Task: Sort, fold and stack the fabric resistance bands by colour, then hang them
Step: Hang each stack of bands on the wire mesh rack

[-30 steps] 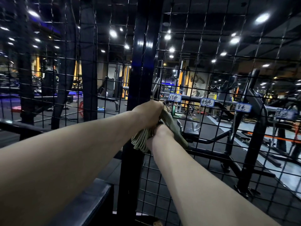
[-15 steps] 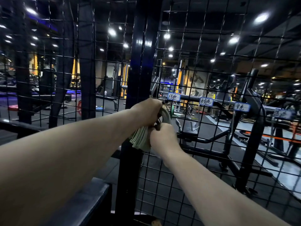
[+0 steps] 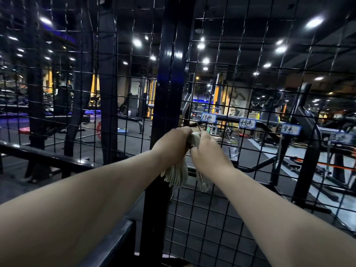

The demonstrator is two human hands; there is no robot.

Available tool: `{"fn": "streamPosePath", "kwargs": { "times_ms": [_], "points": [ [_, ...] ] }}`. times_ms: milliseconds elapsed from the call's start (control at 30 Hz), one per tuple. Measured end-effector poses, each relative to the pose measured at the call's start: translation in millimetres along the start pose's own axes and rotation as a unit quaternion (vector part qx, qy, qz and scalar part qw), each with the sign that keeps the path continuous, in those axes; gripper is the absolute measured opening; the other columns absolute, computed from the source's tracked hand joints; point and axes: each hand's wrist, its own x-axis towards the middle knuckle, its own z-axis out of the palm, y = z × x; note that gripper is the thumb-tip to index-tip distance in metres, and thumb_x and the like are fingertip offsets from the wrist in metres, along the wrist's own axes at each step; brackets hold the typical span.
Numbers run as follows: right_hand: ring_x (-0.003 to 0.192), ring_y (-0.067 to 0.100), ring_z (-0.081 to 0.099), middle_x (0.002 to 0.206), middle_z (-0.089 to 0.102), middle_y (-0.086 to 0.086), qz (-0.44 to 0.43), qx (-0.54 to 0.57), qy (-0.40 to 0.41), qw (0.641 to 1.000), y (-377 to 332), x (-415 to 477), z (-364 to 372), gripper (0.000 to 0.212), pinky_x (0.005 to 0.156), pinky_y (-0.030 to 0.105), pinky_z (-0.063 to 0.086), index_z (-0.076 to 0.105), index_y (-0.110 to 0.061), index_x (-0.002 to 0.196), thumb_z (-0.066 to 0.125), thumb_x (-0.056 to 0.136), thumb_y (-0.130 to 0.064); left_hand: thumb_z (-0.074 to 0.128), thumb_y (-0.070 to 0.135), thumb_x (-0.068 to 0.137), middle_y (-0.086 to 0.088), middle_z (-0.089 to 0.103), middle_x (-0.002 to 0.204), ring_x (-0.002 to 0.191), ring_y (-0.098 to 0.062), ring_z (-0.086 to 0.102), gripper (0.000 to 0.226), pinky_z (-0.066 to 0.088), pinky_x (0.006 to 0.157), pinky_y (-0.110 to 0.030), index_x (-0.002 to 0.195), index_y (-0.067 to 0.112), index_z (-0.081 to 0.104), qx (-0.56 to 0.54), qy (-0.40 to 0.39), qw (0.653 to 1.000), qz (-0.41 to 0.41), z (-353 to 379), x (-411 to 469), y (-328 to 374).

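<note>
Hanging the pale green bands (image 3: 176,173) on the wire grid (image 3: 240,209) seems to be the step in hand. At the left of the middle, the left hand (image 3: 171,145) is closed around the top of the folded bundle, and the loose ends hang down below the wrist in two tufts. Just to the right of it, the right hand (image 3: 207,151) also grips the bundle from the other side, with fingers curled, so both hands touch each other over the fabric. A thin metal hook (image 3: 198,125) shows just above the hands; whether the bands are already over it, I cannot tell.

Compared with one second ago, the right hand has risen to the same height as the left, and the bundle now hangs straight down instead of lying slanted between them. I judge this means the bands are being pressed on the hook under the label (image 3: 209,118) at right of the centre. More labels follow further right.
</note>
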Motion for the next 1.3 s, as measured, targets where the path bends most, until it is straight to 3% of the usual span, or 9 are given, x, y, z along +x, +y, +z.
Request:
{"fn": "streamPosePath", "kwargs": {
  "times_ms": [133,267,433,533,633,700,933,1067,1300],
  "points": [
    [0.097,0.032,0.052,0.109,0.052,0.012,-0.045,-0.059,0.029,0.997,1,8,-3,0.021,0.070,0.036,0.039,0.041,-0.011,0.117,0.040,0.098,-0.021,0.053,0.010,0.093,-0.005,0.068,0.095,0.081,-0.020,0.065,0.014,0.054,0.071,-0.037,0.106,0.012,0.057,0.003,0.006,1.000,-0.012,1,4,-1],
    [0.100,0.033,0.052,0.110,0.052,0.013,-0.058,-0.074,-0.009,0.996,3,15,-4,0.019,0.075,0.042,0.045,0.041,-0.012,0.116,0.040,0.100,-0.021,0.054,0.006,0.090,-0.005,0.068,0.088,0.076,-0.018,0.064,0.013,0.046,0.059,-0.025,0.102,0.009,0.057,-0.008,0.008,1.000,-0.029,4,5,-1],
    [0.100,0.030,0.052,0.110,0.053,0.010,-0.067,-0.046,-0.044,0.996,9,19,-14,0.028,0.085,0.047,0.048,0.041,-0.017,0.121,0.043,0.095,-0.025,0.062,0.010,0.085,-0.003,0.064,0.094,0.085,-0.019,0.060,0.025,0.051,0.075,-0.033,0.109,0.011,0.054,-0.066,0.013,0.996,-0.052,5,6,-1],
    [0.100,0.027,0.055,0.112,0.056,0.009,-0.064,-0.030,-0.067,0.995,10,20,-18,0.036,0.083,0.043,0.049,0.041,-0.016,0.128,0.043,0.093,-0.027,0.063,0.013,0.086,-0.003,0.060,0.096,0.085,-0.018,0.056,0.031,0.043,0.072,-0.028,0.113,0.010,0.049,-0.107,0.003,0.992,-0.071,9,8,-2],
    [0.084,0.019,0.057,0.103,0.059,0.005,-0.059,0.015,-0.081,0.995,10,21,-22,0.035,0.064,0.032,0.042,0.040,-0.019,0.129,0.044,0.095,-0.027,0.063,0.013,0.086,-0.005,0.060,0.093,0.081,-0.016,0.056,0.030,0.044,0.063,-0.022,0.112,0.008,0.049,-0.176,0.012,0.980,-0.095,12,8,-1],
    [0.081,0.017,0.058,0.102,0.059,0.004,-0.052,0.032,-0.074,0.995,11,22,-24,0.033,0.061,0.030,0.041,0.042,-0.021,0.126,0.046,0.095,-0.029,0.063,0.014,0.084,-0.007,0.062,0.095,0.082,-0.017,0.058,0.030,0.047,0.067,-0.024,0.111,0.007,0.052,-0.213,0.013,0.971,-0.110,13,8,1],
    [0.081,0.017,0.060,0.098,0.060,0.002,-0.053,0.050,-0.098,0.992,16,20,-32,0.027,0.062,0.031,0.044,0.045,-0.024,0.118,0.052,0.093,-0.032,0.063,0.009,0.084,-0.018,0.068,0.105,0.083,-0.018,0.062,0.033,0.054,0.075,-0.033,0.117,0.006,0.057,-0.365,-0.035,0.919,-0.141,15,9,-1],
    [0.081,0.014,0.058,0.097,0.059,-0.001,-0.060,0.028,-0.101,0.993,11,21,-32,0.028,0.063,0.031,0.044,0.043,-0.025,0.120,0.050,0.094,-0.033,0.062,0.012,0.077,-0.016,0.067,0.092,0.075,-0.023,0.058,0.036,0.048,0.068,-0.037,0.112,0.001,0.062,-0.448,-0.058,0.879,-0.153,12,7,-4],
    [0.084,0.018,0.059,0.100,0.060,0.001,-0.048,0.064,-0.102,0.992,15,23,-33,0.026,0.067,0.032,0.045,0.045,-0.028,0.121,0.046,0.095,-0.034,0.065,0.006,0.082,-0.015,0.062,0.082,0.070,-0.024,0.052,0.022,0.043,0.060,-0.031,0.103,0.002,0.068,-0.468,-0.076,0.869,-0.141,8,8,-3]
  ]
}}
